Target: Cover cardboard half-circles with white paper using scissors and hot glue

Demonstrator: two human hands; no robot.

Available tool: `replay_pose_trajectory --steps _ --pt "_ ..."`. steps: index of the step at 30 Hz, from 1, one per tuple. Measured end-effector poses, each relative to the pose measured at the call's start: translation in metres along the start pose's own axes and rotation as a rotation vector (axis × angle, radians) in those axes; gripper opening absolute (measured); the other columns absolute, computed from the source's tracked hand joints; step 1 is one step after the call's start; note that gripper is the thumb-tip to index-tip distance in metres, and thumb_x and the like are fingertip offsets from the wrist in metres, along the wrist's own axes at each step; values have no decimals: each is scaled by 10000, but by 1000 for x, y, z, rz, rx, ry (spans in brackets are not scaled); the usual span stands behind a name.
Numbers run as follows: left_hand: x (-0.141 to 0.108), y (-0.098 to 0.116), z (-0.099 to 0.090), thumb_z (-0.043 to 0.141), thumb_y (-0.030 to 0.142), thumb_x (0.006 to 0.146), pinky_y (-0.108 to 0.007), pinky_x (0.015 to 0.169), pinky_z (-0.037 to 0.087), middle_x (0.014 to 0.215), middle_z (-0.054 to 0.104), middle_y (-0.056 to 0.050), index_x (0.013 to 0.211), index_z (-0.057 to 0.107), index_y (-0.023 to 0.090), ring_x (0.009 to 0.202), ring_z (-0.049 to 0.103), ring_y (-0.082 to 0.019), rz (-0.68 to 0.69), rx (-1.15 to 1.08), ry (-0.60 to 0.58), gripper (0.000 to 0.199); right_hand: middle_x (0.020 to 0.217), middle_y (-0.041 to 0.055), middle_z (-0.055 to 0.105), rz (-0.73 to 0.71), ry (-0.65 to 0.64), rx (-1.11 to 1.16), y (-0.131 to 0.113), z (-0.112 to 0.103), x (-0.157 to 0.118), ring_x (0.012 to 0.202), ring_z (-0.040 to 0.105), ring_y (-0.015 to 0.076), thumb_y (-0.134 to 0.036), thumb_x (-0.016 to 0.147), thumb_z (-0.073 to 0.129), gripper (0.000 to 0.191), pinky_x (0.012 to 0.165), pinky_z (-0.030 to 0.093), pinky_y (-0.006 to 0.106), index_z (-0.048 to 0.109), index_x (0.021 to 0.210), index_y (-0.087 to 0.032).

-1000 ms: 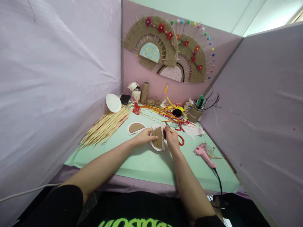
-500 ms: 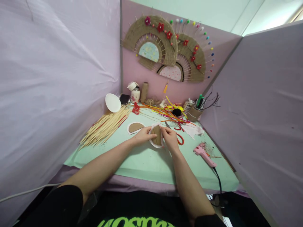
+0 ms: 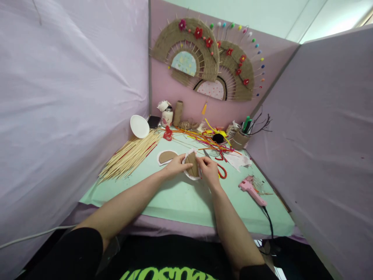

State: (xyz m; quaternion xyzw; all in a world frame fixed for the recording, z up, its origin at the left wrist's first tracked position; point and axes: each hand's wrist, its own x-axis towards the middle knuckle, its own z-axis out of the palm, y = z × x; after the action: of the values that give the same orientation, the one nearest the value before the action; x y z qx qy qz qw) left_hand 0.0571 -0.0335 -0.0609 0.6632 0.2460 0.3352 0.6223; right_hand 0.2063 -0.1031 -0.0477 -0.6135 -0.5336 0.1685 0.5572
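Between my hands, just above the table, is a half-round cardboard piece (image 3: 191, 165) with a white fabric border around its edge. My left hand (image 3: 176, 165) grips its left side, thumb lying across the brown cardboard. At its right edge, my right hand (image 3: 207, 167) pinches the border; the fingertips are partly hidden. A second half-round cardboard piece (image 3: 167, 156) on white fabric lies flat on the table behind my left hand. Scissors with red handles (image 3: 222, 171) lie just beyond my right hand, partly covered by it.
A pink glue gun (image 3: 252, 190) with a black cord lies at the right. Thin wooden sticks (image 3: 128, 157) are spread at the left by a white bowl-shaped thing (image 3: 139, 126). Pipe cleaners (image 3: 201, 137) and a tin of twigs (image 3: 240, 140) stand behind. Twine fans (image 3: 186, 46) hang on the back wall.
The held cardboard piece has shifted and turned very slightly, its top edge rising a little. Both hands keep their hold on it, and the things on the table stay put.
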Motion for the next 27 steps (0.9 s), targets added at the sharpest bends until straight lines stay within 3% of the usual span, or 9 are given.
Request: replay_pose_trajectory --steps 4,9,16,21,27 --pt "1 -1 -1 695 271 688 -302 779 482 969 678 -63 1049 636 120 871 612 -199 18 26 3 395 628 20 564 -48 59 -61 -2 2 0 635 487 152 -489 786 548 366 622 382 275 584 596 -179" --pt "3 0 -2 710 290 677 -321 763 498 968 671 -73 1056 608 116 854 616 -200 -26 -78 40 430 591 6 535 114 -59 60 2 0 1 574 449 142 -579 840 414 482 543 346 268 584 644 -173" --pt "1 2 1 737 283 648 -320 764 506 957 676 -68 1027 622 123 864 620 -203 -29 -85 71 428 628 12 553 15 -27 -46 0 1 1 625 479 146 -487 763 547 353 584 357 268 587 600 -176" --pt "5 2 -3 759 325 641 -334 757 520 964 684 -73 1063 614 130 831 638 -197 -64 -175 90 487 560 -8 484 100 -91 -12 -2 -4 0 564 418 131 -549 813 461 438 530 312 262 530 585 -181" --pt "6 3 -5 800 318 603 -324 734 528 948 686 -63 1072 608 141 803 639 -183 -74 -222 125 536 537 -5 481 60 -113 -24 -4 -5 1 566 415 130 -507 736 571 390 534 321 256 530 529 -178"
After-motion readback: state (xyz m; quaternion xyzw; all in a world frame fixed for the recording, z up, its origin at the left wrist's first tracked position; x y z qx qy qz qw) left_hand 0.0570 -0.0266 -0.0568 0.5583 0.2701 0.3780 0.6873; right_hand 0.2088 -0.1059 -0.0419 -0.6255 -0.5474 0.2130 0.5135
